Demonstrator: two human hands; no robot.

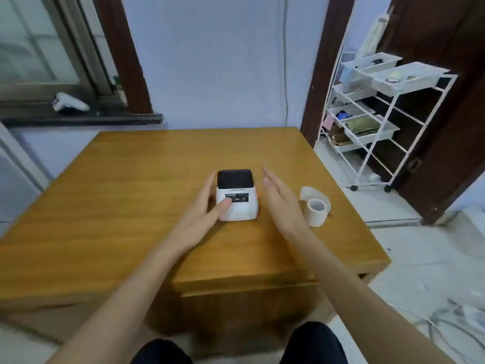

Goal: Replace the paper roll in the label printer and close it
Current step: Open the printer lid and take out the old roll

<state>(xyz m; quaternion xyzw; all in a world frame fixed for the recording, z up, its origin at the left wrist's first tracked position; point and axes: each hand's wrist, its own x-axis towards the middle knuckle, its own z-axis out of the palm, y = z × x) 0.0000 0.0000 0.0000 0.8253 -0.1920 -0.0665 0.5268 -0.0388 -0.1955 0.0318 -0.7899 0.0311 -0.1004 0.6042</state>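
Now hands [204, 206] flanking label printer [237, 197], closed

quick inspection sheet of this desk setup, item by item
surface: wooden table, bare around the things.
job's things: label printer shut, at centre; paper roll standing to its right, loose end curling behind it.
clutter: nothing seen on the table.
grips: left hand open, thumb touching the printer's top; right hand open, beside the printer, holding nothing.
cables: thin cable down the wall; tangled cords on the floor, right.
surroundings: white rack right; window left.
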